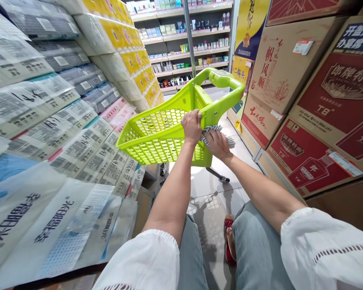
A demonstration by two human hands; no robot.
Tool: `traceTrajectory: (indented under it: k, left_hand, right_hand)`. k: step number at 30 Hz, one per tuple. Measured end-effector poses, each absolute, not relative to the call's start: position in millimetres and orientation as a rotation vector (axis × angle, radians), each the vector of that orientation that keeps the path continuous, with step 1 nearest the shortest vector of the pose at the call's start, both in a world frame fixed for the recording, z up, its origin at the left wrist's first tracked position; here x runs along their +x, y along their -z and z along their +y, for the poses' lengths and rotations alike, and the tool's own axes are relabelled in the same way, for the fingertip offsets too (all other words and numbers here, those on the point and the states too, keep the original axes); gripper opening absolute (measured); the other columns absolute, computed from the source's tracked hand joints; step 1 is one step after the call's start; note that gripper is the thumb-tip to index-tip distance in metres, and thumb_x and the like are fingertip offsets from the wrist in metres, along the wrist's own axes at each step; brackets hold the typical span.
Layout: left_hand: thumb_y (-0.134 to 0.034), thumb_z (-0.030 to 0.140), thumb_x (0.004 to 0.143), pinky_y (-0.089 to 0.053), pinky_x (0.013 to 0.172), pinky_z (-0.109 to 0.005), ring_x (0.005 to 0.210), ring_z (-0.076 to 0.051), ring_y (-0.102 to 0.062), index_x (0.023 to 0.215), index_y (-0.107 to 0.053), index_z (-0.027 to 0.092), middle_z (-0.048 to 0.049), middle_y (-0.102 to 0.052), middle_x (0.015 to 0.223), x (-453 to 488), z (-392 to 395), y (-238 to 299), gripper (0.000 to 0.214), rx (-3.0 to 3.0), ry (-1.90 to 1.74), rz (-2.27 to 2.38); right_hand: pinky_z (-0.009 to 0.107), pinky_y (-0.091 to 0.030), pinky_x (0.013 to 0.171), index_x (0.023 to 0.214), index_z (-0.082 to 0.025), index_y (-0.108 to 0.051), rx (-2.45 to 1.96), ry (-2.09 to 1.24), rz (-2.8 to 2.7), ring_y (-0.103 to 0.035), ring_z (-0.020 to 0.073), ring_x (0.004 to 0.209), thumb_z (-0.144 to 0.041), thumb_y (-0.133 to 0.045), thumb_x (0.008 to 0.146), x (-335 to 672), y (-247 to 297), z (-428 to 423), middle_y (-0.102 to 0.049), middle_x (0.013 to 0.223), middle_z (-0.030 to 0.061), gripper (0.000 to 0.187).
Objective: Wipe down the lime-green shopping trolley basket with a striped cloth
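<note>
A lime-green plastic shopping cart [207, 155] stands in the aisle in front of me, its basket pointing left and its looped handle [238, 88] up at the right. My left hand [192, 125] is closed over the basket's upper edge near the handle end. Just right of it, my right hand [217, 141] presses a grey-and-white striped cloth [230, 142] against the cart's side below the handle. Parts of the cloth stick out around the fingers; the rest is hidden under the palm. Nothing shows inside the visible part of the basket.
Plastic-wrapped paper packs [60, 133] are piled close on the left, with yellow-labelled packs [133, 60] behind. Liquor cartons [314, 137] line the right side. Shelves of small bottles and boxes [181, 38] stand ahead, behind a metal post [188, 36]. A cart wheel [224, 180] rests on the tiled floor.
</note>
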State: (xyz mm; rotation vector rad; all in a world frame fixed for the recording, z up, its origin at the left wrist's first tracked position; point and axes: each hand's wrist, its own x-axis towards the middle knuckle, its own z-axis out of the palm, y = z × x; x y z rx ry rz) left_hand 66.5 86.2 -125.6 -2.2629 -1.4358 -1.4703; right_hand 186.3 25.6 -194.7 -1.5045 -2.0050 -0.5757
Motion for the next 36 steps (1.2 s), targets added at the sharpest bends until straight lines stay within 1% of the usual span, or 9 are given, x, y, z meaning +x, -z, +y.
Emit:
traceTrajectory:
  k: [4, 6, 9, 14, 18, 23, 28, 31, 36]
  left_hand:
    - [-0.036, 0.034, 0.095, -0.032, 0.102, -0.035, 0.108, -0.021, -0.054, 0.109, -0.061, 0.021, -0.0071, -0.064, 0.107, 62, 83, 124, 0.03, -2.28, 1.469, -1.439]
    - [-0.037, 0.032, 0.095, -0.034, 0.1, -0.035, 0.107, -0.021, -0.054, 0.108, -0.061, 0.022, -0.0068, -0.065, 0.107, 61, 81, 123, 0.029, -2.299, 1.457, -1.451]
    - [-0.038, 0.033, 0.095, -0.034, 0.098, -0.035, 0.107, -0.021, -0.054, 0.109, -0.061, 0.021, -0.0072, -0.064, 0.108, 60, 80, 123, 0.029, -2.294, 1.461, -1.474]
    - [-0.035, 0.036, 0.096, -0.033, 0.097, -0.035, 0.106, -0.021, -0.054, 0.106, -0.061, 0.022, -0.0069, -0.064, 0.106, 60, 82, 120, 0.031, -2.322, 1.462, -1.459]
    - [-0.032, 0.038, 0.097, -0.034, 0.094, -0.035, 0.104, -0.022, -0.053, 0.105, -0.06, 0.022, -0.0069, -0.064, 0.105, 58, 81, 118, 0.034, -2.317, 1.429, -1.465]
    - [-0.029, 0.038, 0.097, -0.035, 0.09, -0.033, 0.1, -0.021, -0.054, 0.099, -0.06, 0.023, -0.0057, -0.065, 0.1, 59, 76, 113, 0.035, -2.3, 1.4, -1.47]
    - [-0.03, 0.034, 0.097, -0.036, 0.084, -0.032, 0.092, -0.02, -0.055, 0.086, -0.059, 0.022, -0.0058, -0.065, 0.09, 64, 72, 109, 0.033, -2.232, 1.412, -1.546]
    - [-0.028, 0.032, 0.097, -0.036, 0.079, -0.032, 0.086, -0.019, -0.055, 0.077, -0.057, 0.022, -0.0053, -0.064, 0.084, 68, 73, 107, 0.037, -2.197, 1.402, -1.624]
    - [-0.033, 0.038, 0.097, -0.033, 0.073, -0.03, 0.083, -0.018, -0.055, 0.069, -0.054, 0.021, -0.0043, -0.063, 0.08, 73, 69, 101, 0.039, -2.217, 1.363, -1.669]
  right_hand:
    - [0.04, -0.037, 0.092, 0.131, -0.02, -0.048, -1.528, 0.611, -1.703, -0.046, 0.0271, 0.111, -0.038, -0.032, 0.095, 180, 144, 34, -0.046, 0.133, 0.0143, 0.044]
    - [0.041, -0.036, 0.093, 0.131, -0.02, -0.047, -1.508, 0.623, -1.637, -0.046, 0.0274, 0.112, -0.039, -0.032, 0.094, 177, 134, 38, -0.045, 0.134, 0.0143, 0.045]
    - [0.04, -0.037, 0.092, 0.128, -0.02, -0.052, -1.483, 0.624, -1.67, -0.048, 0.026, 0.107, -0.038, -0.033, 0.094, 176, 151, 40, -0.049, 0.129, 0.0137, 0.042]
    - [0.037, -0.039, 0.083, 0.123, -0.022, -0.057, -1.455, 0.593, -1.922, -0.051, 0.0244, 0.1, -0.033, -0.037, 0.093, 184, 210, 29, -0.056, 0.122, 0.0127, 0.037]
    - [0.035, -0.038, 0.08, 0.121, -0.026, -0.059, -1.355, 0.662, -2.077, -0.053, 0.0211, 0.094, -0.03, -0.039, 0.093, 193, 219, 27, -0.06, 0.118, 0.0094, 0.034]
    - [0.035, -0.038, 0.082, 0.125, -0.025, -0.056, -1.396, 0.792, -1.74, -0.051, 0.022, 0.095, -0.033, -0.041, 0.093, 194, 168, 38, -0.058, 0.121, 0.0095, 0.036]
    - [0.036, -0.039, 0.087, 0.128, -0.025, -0.053, -1.43, 0.744, -1.631, -0.047, 0.0238, 0.102, -0.035, -0.042, 0.092, 178, 106, 29, -0.053, 0.128, 0.0104, 0.039]
    - [0.038, -0.04, 0.085, 0.128, -0.024, -0.052, -1.509, 0.67, -1.639, -0.046, 0.0263, 0.102, -0.037, -0.041, 0.092, 168, 88, 23, -0.053, 0.128, 0.0113, 0.04]
    - [0.038, -0.041, 0.082, 0.127, -0.024, -0.053, -1.567, 0.644, -1.748, -0.047, 0.0272, 0.101, -0.039, -0.042, 0.091, 184, 79, 22, -0.056, 0.122, 0.012, 0.04]
